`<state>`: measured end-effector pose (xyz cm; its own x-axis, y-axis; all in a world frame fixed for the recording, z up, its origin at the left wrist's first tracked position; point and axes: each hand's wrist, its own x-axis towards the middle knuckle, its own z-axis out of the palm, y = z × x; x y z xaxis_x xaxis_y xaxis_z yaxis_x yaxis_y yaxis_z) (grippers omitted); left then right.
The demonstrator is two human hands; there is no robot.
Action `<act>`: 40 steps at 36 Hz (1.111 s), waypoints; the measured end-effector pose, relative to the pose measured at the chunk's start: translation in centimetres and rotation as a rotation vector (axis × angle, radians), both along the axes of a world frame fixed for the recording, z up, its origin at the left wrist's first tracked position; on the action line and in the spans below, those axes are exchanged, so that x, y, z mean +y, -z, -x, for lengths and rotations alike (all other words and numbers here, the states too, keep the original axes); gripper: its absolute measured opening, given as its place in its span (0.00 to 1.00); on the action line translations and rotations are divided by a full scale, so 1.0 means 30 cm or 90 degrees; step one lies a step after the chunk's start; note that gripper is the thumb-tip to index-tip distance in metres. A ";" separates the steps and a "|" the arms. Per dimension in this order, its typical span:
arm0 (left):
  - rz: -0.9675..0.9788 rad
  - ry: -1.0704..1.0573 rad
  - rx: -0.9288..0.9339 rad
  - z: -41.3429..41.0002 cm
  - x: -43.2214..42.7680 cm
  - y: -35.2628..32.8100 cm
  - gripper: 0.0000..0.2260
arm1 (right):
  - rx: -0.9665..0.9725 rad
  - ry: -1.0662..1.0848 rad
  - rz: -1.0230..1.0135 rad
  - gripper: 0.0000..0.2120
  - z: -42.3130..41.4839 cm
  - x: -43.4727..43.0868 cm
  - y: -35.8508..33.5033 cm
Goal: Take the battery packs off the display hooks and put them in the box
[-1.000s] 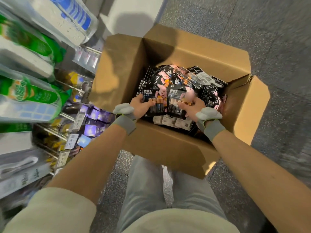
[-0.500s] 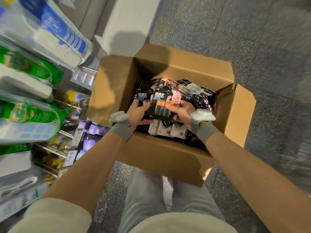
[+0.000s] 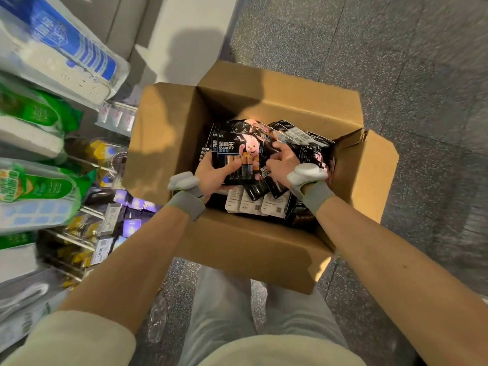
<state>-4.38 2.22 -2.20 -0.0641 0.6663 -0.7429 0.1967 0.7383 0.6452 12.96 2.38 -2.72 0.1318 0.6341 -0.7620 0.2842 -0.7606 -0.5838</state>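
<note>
head view: left hand (image 3: 211, 177), right hand (image 3: 282, 165) grip battery packs (image 3: 233, 150) within box (image 3: 237, 244).

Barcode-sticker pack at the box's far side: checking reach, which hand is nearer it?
Right. The right hand sits just short of the barcode-sticker pack; the left hand grips the front pack farther left.

Retail shop, seen from an aisle alongside an electrical-goods display. On the left, packaged power strips (image 3: 66, 62) hang in tiers in 2 card colours, blue on top and green-carded ones (image 3: 34, 114) below. Lower down, metal display hooks (image 3: 71, 240) carry printed price tags (image 3: 111, 220) at their tips (digits too blurred to trust). Speckled grey floor (image 3: 396, 62). An open cardboard box (image 3: 237, 247) holds many identical Duracell battery packs (image 3: 237, 151).
</note>
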 end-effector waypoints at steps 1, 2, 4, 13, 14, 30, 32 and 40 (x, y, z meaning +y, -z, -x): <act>0.001 -0.008 -0.002 -0.002 0.005 0.004 0.18 | -0.046 0.000 -0.016 0.27 -0.022 0.007 0.013; 0.005 -0.018 -0.003 -0.003 0.010 0.009 0.17 | -0.079 0.008 -0.024 0.27 -0.039 0.016 0.025; 0.010 -0.029 -0.003 -0.007 0.011 0.004 0.15 | -0.139 0.003 -0.037 0.27 -0.066 0.026 0.040; 0.014 -0.033 -0.002 -0.002 0.021 0.031 0.17 | -0.220 -0.159 -0.007 0.27 -0.114 0.099 0.146; 0.018 -0.039 -0.002 0.000 0.023 0.036 0.17 | -0.218 -0.166 -0.010 0.26 -0.109 0.101 0.158; 0.026 -0.063 0.024 0.004 0.037 0.049 0.22 | -0.209 -0.133 0.001 0.20 -0.109 0.126 0.196; 0.033 -0.072 0.027 0.009 0.034 0.055 0.22 | -0.220 -0.127 -0.022 0.19 -0.118 0.145 0.198; 0.036 -0.061 0.007 0.028 0.039 0.054 0.18 | -0.124 -0.129 -0.006 0.19 -0.104 0.123 0.208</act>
<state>-5.24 3.38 -3.80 -0.1335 0.6136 -0.7782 0.1305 0.7893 0.5999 16.07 6.07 -8.95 0.1454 0.6699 -0.7281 0.5370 -0.6715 -0.5106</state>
